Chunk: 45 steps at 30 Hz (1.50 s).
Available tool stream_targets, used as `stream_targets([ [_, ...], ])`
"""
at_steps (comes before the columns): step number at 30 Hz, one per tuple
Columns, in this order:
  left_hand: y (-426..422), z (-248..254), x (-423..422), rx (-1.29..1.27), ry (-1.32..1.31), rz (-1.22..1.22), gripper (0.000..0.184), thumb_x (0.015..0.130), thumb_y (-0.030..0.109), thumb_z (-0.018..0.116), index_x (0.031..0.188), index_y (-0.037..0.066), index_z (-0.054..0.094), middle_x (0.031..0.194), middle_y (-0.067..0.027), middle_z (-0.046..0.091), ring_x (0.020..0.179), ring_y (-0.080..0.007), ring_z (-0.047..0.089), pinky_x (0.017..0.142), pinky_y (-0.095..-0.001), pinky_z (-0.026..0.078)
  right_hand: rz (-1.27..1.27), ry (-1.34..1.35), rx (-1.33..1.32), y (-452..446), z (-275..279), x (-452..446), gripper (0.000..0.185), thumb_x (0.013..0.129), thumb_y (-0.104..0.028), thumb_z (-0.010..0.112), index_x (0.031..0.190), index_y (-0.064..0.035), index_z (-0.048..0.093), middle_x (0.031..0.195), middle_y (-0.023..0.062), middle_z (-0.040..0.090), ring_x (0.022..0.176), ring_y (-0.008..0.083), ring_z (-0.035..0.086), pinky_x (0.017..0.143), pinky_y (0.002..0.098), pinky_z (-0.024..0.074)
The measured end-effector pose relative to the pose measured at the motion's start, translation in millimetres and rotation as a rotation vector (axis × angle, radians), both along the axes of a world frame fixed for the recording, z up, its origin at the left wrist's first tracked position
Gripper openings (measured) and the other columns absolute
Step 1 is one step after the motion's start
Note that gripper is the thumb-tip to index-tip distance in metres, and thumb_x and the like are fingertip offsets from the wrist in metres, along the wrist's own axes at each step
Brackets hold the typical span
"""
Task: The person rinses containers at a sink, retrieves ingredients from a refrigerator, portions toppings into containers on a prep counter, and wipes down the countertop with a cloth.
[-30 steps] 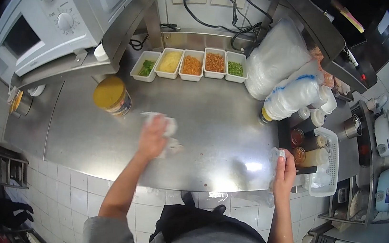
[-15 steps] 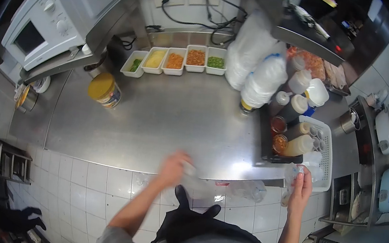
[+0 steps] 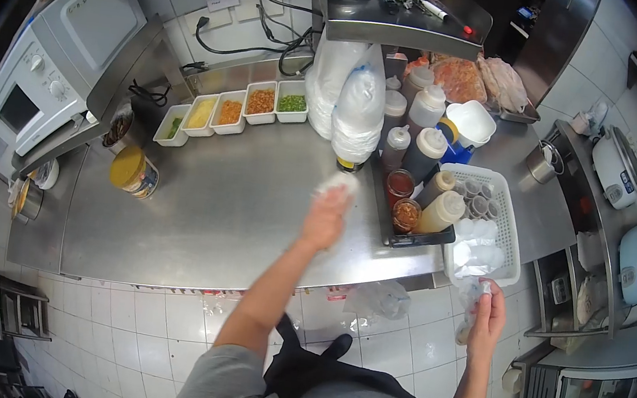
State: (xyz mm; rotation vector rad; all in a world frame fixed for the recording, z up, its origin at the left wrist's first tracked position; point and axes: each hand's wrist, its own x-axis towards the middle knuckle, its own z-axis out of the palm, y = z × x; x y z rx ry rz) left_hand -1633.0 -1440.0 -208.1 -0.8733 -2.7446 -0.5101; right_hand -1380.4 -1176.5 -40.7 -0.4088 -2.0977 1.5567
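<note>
My left hand [image 3: 324, 219] reaches over the steel counter [image 3: 199, 209], fingers closed round a blurred white cloth [image 3: 342, 187]. The cloth is just in front of a bottle with a dark, yellow-banded end [image 3: 349, 165], below the wrapped white stacks [image 3: 360, 109]. At the right, my right hand [image 3: 487, 316] pinches the top of a clear plastic bag [image 3: 471, 295], which hangs beyond the counter's front edge, by the white basket [image 3: 513, 245]. What the bag holds is not clear.
White tubs of chopped food [image 3: 260, 102] line the back wall. A yellow-lidded jar [image 3: 134, 172] stands at left, below a microwave [image 3: 49, 82]. Sauce bottles [image 3: 443, 212] fill a black tray at right. Overhead, a steel shelf [image 3: 400, 35] juts out.
My left hand has moved from the counter's front edge forward across it, the cloth still in it. My right hand keeps hold of the bag. The view has shifted to the right.
</note>
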Motion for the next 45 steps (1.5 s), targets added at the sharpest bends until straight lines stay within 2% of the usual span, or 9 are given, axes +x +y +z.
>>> stream_targets([
  [3, 59, -8, 64, 0.134, -0.064, -0.096, 0.055, 0.084, 0.006, 0.047, 0.138, 0.004, 0.044, 0.150, -0.0161, 0.034, 0.136, -0.0304, 0.036, 0.112, -0.0468, 0.028, -0.009, -0.024, 0.021, 16, 3, 15, 0.031, 0.099, -0.025, 0.048, 0.117, -0.0029, 0.059, 0.096, -0.0014, 0.057, 0.076, 0.0043, 0.045, 0.065, 0.0202, 0.0363],
  [5, 57, -15, 114, 0.480, -0.145, -0.149, 0.038, 0.081, 0.001, 0.049, 0.117, 0.002, 0.061, 0.124, -0.0167, 0.059, 0.122, -0.0302, 0.051, 0.104, -0.0425, 0.039, -0.071, -0.039, 0.042, 25, -3, 19, 0.031, 0.099, -0.025, 0.049, 0.117, -0.0019, 0.059, 0.096, -0.0008, 0.058, 0.076, 0.0046, 0.044, 0.065, 0.0196, 0.0367],
  [7, 25, -13, 162, 0.360, -0.396, -0.455, 0.025, 0.080, 0.000, 0.050, 0.098, 0.003, 0.067, 0.105, -0.0134, 0.067, 0.111, -0.0299, 0.058, 0.099, -0.0421, 0.044, -0.068, -0.017, 0.030, 27, -14, 12, 0.030, 0.100, -0.025, 0.048, 0.116, -0.0015, 0.059, 0.096, -0.0007, 0.058, 0.075, 0.0047, 0.044, 0.065, 0.0193, 0.0365],
  [10, -45, 21, 195, 0.560, -0.335, -0.316, 0.021, 0.079, -0.002, 0.050, 0.090, 0.004, 0.067, 0.096, -0.0119, 0.068, 0.101, -0.0306, 0.063, 0.092, -0.0418, 0.048, 0.002, 0.034, -0.003, 23, -23, -10, 0.030, 0.100, -0.024, 0.048, 0.115, -0.0016, 0.059, 0.095, -0.0011, 0.057, 0.075, 0.0046, 0.042, 0.064, 0.0195, 0.0355],
  [14, -203, 46, 166, 0.824, 0.024, 0.511, 0.030, 0.080, -0.011, 0.041, 0.091, 0.002, 0.065, 0.099, -0.0152, 0.068, 0.095, -0.0306, 0.066, 0.089, -0.0385, 0.049, 0.130, 0.021, 0.010, -6, -21, -40, 0.030, 0.100, -0.024, 0.047, 0.115, -0.0011, 0.059, 0.096, -0.0007, 0.057, 0.073, 0.0050, 0.040, 0.062, 0.0203, 0.0348],
  [21, -431, -7, 117, -0.050, 0.089, 1.302, 0.060, 0.082, 0.017, 0.051, 0.139, 0.002, 0.042, 0.148, -0.0240, 0.033, 0.136, -0.0411, 0.032, 0.111, -0.0528, 0.025, 0.281, -0.010, 0.023, -87, -18, -97, 0.028, 0.099, -0.024, 0.049, 0.113, -0.0017, 0.058, 0.097, 0.0002, 0.058, 0.070, 0.0049, 0.044, 0.062, 0.0195, 0.0357],
  [26, -371, -16, 37, 0.006, 0.048, 0.902, 0.068, 0.084, 0.022, 0.052, 0.145, 0.001, 0.031, 0.153, -0.0226, 0.023, 0.141, -0.0407, 0.022, 0.112, -0.0561, 0.020, 0.299, -0.034, 0.044, -157, -10, -130, 0.027, 0.099, -0.025, 0.050, 0.110, -0.0016, 0.059, 0.094, -0.0002, 0.057, 0.071, 0.0050, 0.044, 0.061, 0.0199, 0.0352],
  [40, -422, 14, -125, -0.081, -0.207, 0.917, 0.068, 0.086, 0.028, 0.052, 0.141, -0.007, 0.032, 0.150, -0.0282, 0.024, 0.136, -0.0448, 0.027, 0.111, -0.0552, 0.022, 0.276, -0.235, 0.097, -240, -17, -145, 0.028, 0.098, -0.024, 0.050, 0.106, 0.0018, 0.057, 0.096, 0.0043, 0.057, 0.086, 0.0115, 0.050, 0.077, 0.0248, 0.0408],
  [45, -350, -9, -108, -0.086, 0.031, 0.764, 0.066, 0.084, 0.025, 0.053, 0.141, -0.005, 0.035, 0.147, -0.0267, 0.031, 0.139, -0.0413, 0.026, 0.112, -0.0539, 0.022, 0.241, -0.312, 0.102, -245, -6, -142, 0.029, 0.098, -0.025, 0.051, 0.106, 0.0027, 0.058, 0.095, 0.0059, 0.057, 0.088, 0.0139, 0.051, 0.081, 0.0265, 0.0416],
])
